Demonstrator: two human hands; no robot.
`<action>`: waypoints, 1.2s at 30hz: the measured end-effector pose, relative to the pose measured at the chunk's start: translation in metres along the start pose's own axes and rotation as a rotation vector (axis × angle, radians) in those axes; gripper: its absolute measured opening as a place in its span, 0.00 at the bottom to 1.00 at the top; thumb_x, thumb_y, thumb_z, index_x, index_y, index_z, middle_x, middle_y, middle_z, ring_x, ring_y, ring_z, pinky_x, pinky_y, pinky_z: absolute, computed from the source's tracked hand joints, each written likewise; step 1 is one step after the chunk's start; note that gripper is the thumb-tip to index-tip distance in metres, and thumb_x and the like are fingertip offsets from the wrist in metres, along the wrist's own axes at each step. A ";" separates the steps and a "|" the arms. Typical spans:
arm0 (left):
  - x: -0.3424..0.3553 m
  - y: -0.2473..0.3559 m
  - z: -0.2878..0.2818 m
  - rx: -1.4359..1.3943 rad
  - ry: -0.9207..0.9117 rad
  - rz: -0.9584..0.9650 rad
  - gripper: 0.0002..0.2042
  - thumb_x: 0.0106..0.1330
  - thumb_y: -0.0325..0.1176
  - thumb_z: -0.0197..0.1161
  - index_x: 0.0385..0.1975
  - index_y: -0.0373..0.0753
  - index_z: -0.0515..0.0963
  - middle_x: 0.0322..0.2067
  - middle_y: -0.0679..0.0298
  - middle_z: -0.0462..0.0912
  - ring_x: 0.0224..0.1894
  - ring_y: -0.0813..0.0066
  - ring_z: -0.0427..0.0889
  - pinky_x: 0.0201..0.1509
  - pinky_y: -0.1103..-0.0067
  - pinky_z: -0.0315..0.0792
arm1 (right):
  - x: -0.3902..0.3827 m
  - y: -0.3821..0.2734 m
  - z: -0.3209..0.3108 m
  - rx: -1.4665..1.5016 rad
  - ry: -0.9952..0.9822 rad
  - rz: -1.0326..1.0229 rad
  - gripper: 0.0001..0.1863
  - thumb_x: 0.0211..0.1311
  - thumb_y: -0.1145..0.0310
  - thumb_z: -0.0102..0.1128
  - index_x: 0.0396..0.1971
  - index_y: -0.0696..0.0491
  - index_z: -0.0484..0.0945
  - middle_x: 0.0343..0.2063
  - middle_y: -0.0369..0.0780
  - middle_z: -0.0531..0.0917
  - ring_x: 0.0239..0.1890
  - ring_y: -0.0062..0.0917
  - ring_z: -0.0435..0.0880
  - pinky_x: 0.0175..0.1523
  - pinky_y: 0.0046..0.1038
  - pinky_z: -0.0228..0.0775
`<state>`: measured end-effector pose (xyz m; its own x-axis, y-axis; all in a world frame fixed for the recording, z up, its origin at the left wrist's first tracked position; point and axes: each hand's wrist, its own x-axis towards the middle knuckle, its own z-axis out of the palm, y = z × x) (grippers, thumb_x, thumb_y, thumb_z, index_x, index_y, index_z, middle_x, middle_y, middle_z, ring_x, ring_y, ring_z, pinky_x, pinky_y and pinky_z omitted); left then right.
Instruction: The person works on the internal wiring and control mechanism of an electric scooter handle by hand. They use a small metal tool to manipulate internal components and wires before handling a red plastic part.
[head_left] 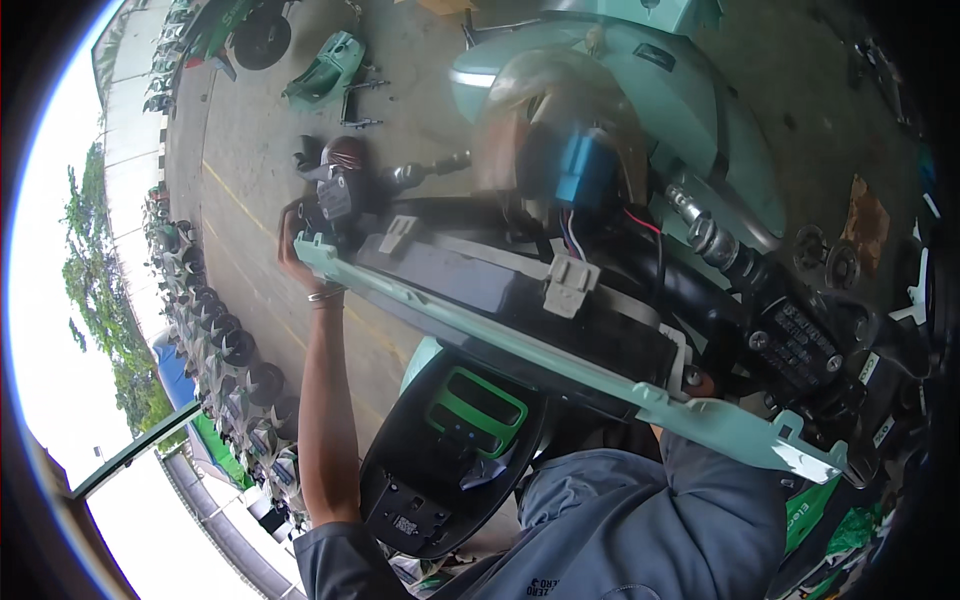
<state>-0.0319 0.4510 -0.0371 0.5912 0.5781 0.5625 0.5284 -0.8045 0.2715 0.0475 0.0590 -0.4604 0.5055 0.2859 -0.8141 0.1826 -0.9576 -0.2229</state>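
A long mint-green handlebar cover with a dark display unit on it lies slantwise across the scooter's handlebar. My left hand is closed around the cover's left end, right beside the brake master cylinder. The right sleeve reaches up under the cover's right part. Most of my right hand is hidden there; only a small bit of skin shows past the edge. A blue connector with several wires sits ahead of the display, near the blurred headlamp area. The right master cylinder is bare.
Below the cover is the scooter's dark seat-side panel with a green insert. The front mudguard is beyond the handlebar. A loose green body part lies on the floor ahead. Many scooters stand in a row at left.
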 end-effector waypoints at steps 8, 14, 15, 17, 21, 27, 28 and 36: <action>-0.007 0.008 -0.012 0.049 -0.015 -0.075 0.10 0.56 0.30 0.60 0.36 0.34 0.78 0.31 0.59 0.80 0.33 0.66 0.82 0.38 0.76 0.74 | 0.019 -0.017 0.014 -0.073 -0.007 -0.038 0.31 0.54 0.59 0.67 0.54 0.60 0.71 0.44 0.47 0.81 0.44 0.37 0.81 0.52 0.39 0.74; 0.000 0.014 -0.001 -0.076 0.004 -0.099 0.08 0.54 0.28 0.61 0.33 0.33 0.76 0.29 0.61 0.76 0.31 0.68 0.78 0.38 0.79 0.71 | 0.040 -0.020 0.014 -0.029 0.023 -0.023 0.28 0.54 0.60 0.66 0.51 0.60 0.72 0.42 0.45 0.81 0.42 0.35 0.81 0.51 0.38 0.74; -0.001 0.012 -0.001 -0.037 -0.003 -0.098 0.08 0.53 0.28 0.61 0.32 0.34 0.76 0.28 0.61 0.76 0.31 0.68 0.78 0.37 0.79 0.71 | 0.039 -0.020 0.015 -0.029 0.020 -0.029 0.27 0.54 0.60 0.66 0.51 0.60 0.72 0.42 0.45 0.81 0.42 0.35 0.81 0.51 0.38 0.74; 0.000 0.006 0.002 -0.002 -0.006 -0.107 0.07 0.53 0.28 0.62 0.29 0.34 0.74 0.27 0.61 0.74 0.29 0.67 0.77 0.35 0.78 0.70 | 0.046 -0.020 0.013 -0.022 0.023 -0.039 0.27 0.54 0.60 0.66 0.50 0.60 0.73 0.41 0.44 0.81 0.41 0.34 0.81 0.51 0.37 0.75; 0.009 0.030 0.005 0.023 -0.016 0.059 0.12 0.55 0.34 0.65 0.31 0.32 0.75 0.29 0.59 0.77 0.31 0.65 0.80 0.37 0.76 0.73 | 0.053 -0.016 0.016 0.001 0.031 -0.037 0.25 0.54 0.61 0.66 0.48 0.59 0.74 0.40 0.43 0.81 0.40 0.33 0.81 0.50 0.37 0.75; -0.021 -0.019 -0.001 -0.073 -0.005 -0.173 0.14 0.55 0.30 0.61 0.39 0.28 0.76 0.35 0.60 0.80 0.35 0.74 0.79 0.42 0.80 0.73 | 0.045 0.009 0.012 0.064 0.052 -0.074 0.22 0.53 0.62 0.66 0.45 0.59 0.76 0.38 0.41 0.81 0.38 0.32 0.81 0.49 0.36 0.75; -0.022 -0.017 -0.001 -0.088 -0.040 -0.222 0.14 0.55 0.30 0.61 0.39 0.28 0.76 0.35 0.60 0.79 0.35 0.75 0.78 0.42 0.80 0.73 | 0.041 0.014 0.011 0.101 0.064 -0.088 0.22 0.53 0.62 0.66 0.45 0.59 0.76 0.37 0.41 0.81 0.38 0.32 0.81 0.49 0.36 0.75; -0.021 -0.027 -0.004 0.014 -0.051 -0.025 0.27 0.40 0.32 0.69 0.45 0.35 0.77 0.40 0.52 0.82 0.44 0.50 0.81 0.49 0.67 0.74 | -0.087 0.050 -0.055 0.944 0.016 -0.179 0.18 0.53 0.63 0.65 0.41 0.59 0.78 0.35 0.39 0.81 0.35 0.30 0.81 0.47 0.34 0.75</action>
<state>-0.0606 0.4600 -0.0534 0.6079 0.6041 0.5153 0.5514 -0.7881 0.2735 0.0593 -0.0119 -0.3709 0.5487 0.4243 -0.7204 -0.4930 -0.5317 -0.6886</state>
